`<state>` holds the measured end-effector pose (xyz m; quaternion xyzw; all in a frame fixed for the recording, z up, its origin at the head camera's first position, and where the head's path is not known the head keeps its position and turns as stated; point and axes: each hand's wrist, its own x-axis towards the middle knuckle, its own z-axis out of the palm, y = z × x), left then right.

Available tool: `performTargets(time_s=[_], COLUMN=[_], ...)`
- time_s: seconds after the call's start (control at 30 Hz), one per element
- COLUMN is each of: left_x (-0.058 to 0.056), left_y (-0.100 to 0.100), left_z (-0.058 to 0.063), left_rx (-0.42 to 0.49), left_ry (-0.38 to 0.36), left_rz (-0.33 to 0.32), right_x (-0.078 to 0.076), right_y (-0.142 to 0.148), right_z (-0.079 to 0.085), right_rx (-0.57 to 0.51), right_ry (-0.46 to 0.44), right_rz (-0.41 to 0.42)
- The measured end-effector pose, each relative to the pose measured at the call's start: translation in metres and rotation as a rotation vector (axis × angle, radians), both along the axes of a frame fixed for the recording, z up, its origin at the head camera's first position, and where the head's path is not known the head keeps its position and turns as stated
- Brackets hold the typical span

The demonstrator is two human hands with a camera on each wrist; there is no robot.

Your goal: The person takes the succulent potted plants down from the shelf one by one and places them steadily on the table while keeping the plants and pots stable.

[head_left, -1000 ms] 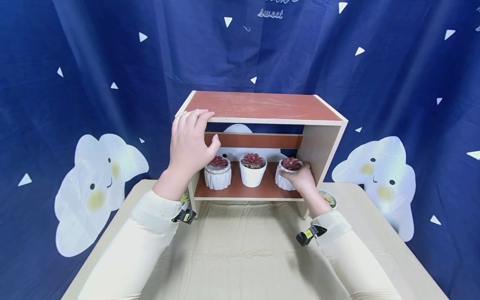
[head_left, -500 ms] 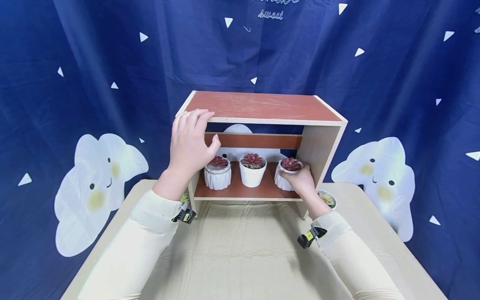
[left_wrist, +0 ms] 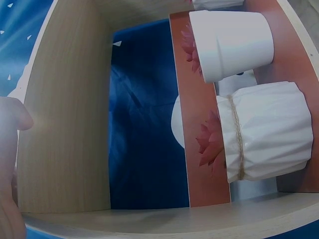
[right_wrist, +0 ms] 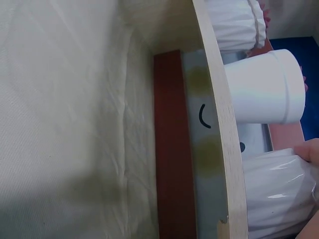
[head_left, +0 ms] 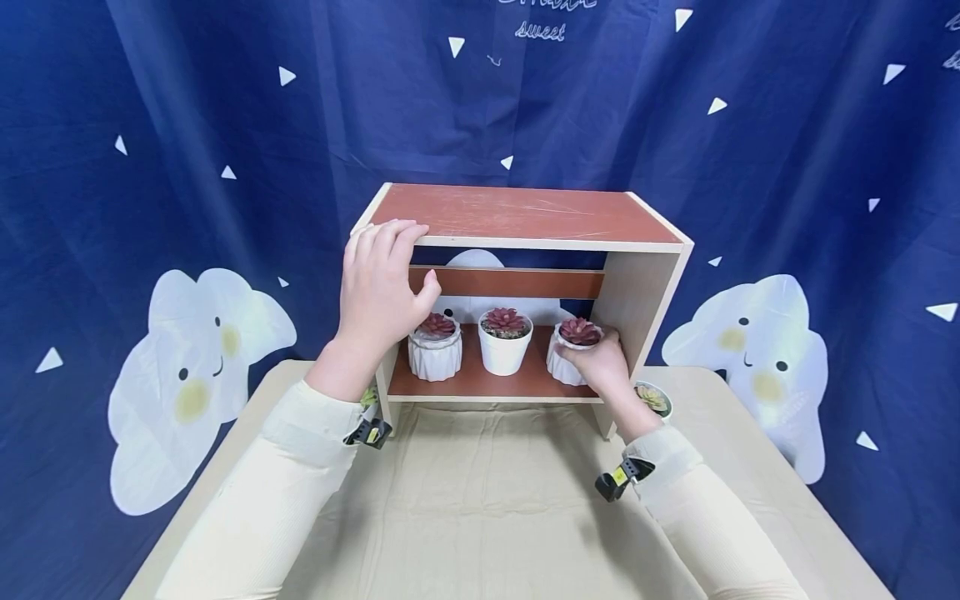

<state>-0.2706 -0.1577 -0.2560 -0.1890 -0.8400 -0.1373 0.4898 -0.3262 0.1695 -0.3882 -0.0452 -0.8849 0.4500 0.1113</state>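
Head: right grip (head_left: 607,365) clamped on a white pot (head_left: 562,367); left grip (head_left: 380,290), thumb apart, touches the shelf (head_left: 517,213); above both, the curtain (head_left: 420,117) reads "sweet" (line (head_left: 547,3) above cropped). Left wrist: twined pot (left_wrist: 271,132) right of left grip. Right wrist: right grip cropped.

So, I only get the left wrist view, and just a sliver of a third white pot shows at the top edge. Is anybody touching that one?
Observer: Yes. In the head view, the person's right grip holds that third pot.

Operator: Ooh, lovely! And what's beyond the right side of the shelf? My picture stops at the inside.

Observer: Another potted plant, with yellow-green leaves, stands out there on the table, partly hidden from the head view.
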Motion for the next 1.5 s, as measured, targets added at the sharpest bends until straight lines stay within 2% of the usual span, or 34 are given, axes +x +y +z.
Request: performTargets(time_s=[0.67,1.2,1.5], left_x=[0.001,-0.002,-0.001], left_y=[-0.001,0.0,0.0], left_z=[0.001,0.0,0.0], left_rx=[-0.001,-0.001,-0.008], left_ry=[-0.025,0.002,-0.019], left_rz=[0.015,0.004,0.018], right_x=[0.01,0.024,0.032], right_y=[-0.001,0.0,0.002], right_z=[-0.001,-0.002,0.0], right_rx=[0.003,0.024,-0.01], right_ry=[0.033,0.013,0.011], right_rz=[0.013,0.021,0.048])
